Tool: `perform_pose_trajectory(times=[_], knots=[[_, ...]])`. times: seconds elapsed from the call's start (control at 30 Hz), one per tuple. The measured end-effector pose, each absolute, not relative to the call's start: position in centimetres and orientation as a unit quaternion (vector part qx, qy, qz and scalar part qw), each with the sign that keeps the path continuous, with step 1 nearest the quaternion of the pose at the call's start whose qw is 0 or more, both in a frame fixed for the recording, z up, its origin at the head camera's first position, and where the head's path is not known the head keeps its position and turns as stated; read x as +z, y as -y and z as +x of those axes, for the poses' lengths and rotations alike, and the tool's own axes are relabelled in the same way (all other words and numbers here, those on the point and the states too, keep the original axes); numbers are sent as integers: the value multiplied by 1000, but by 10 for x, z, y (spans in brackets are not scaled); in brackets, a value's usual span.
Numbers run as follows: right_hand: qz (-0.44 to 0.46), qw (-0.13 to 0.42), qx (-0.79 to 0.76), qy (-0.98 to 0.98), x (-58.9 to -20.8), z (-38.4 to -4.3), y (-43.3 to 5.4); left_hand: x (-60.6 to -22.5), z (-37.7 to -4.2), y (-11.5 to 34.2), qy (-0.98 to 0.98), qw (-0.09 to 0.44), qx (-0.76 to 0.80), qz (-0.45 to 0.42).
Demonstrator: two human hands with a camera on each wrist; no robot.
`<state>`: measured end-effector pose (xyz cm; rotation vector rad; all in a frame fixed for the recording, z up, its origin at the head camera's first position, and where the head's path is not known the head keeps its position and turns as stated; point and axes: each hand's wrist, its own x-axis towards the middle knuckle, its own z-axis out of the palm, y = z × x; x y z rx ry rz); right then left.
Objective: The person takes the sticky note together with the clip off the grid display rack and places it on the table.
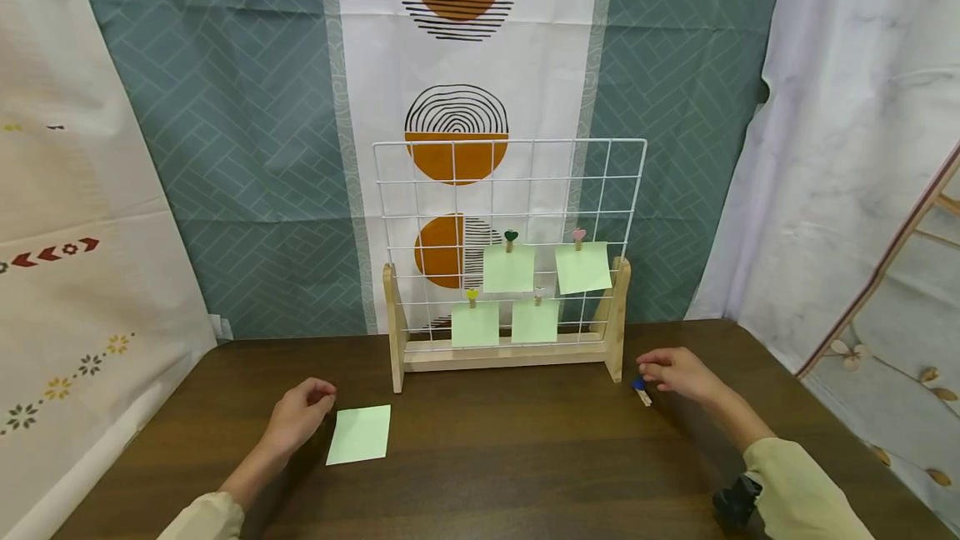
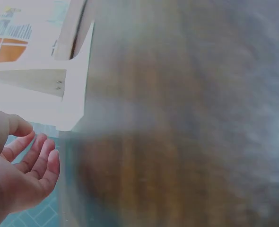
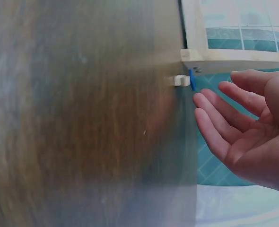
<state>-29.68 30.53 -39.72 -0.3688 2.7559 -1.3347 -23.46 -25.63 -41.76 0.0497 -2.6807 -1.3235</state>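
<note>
A pale green paper note (image 1: 359, 435) lies on the dark wooden table at the left. Just left of its upper corner is my left hand (image 1: 297, 417), fingers loosely bent and nothing between them. In the left wrist view, thumb and fingers of the left hand (image 2: 26, 165) stand apart, with the pale note (image 2: 76, 99) beyond the fingertips. On the right, a small wooden clothespin (image 1: 642, 392) with a blue top lies on the table. My right hand (image 1: 678, 373) hovers beside it; in the right wrist view its loosely bent fingers are apart from the clothespin (image 3: 182, 80).
A white wire grid (image 1: 551, 213) in a wooden stand (image 1: 502, 358) stands at the table's back. Several green notes (image 1: 510, 272) hang on it from clothespins, two with heart tops, one pink (image 1: 578, 235). Patterned cloths (image 1: 247, 148) surround the table (image 1: 480, 473).
</note>
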Motion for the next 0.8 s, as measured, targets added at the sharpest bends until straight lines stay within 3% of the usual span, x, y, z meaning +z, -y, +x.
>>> perform_pose_trajectory(times=[0.27, 0.8], knots=[[-122, -2, -458, -881, -389, -290, -293, -403, -234, 249, 899, 117, -421, -2], [-159, -41, -487, -858, -348, -284, -251, -362, -250, 222, 860, 140, -489, -30]])
